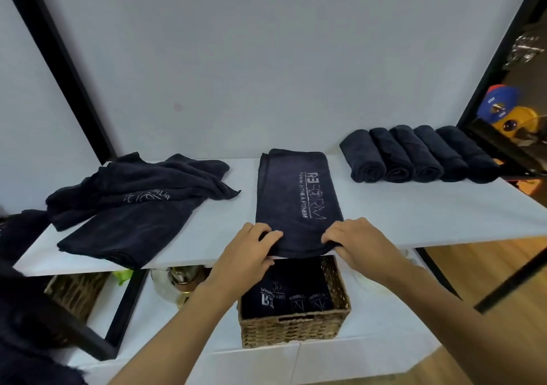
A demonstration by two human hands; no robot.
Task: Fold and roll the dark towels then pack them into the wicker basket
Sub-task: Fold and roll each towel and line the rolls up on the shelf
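Left hand (250,247), right hand (356,241), both gripping folded towel (296,195)

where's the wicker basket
Head view, bottom centre: the wicker basket sits on the lower white surface, beneath the folded towel at the table edge.

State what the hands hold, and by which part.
The folded dark towel, at its near end: left hand grips its left corner, right hand its right.
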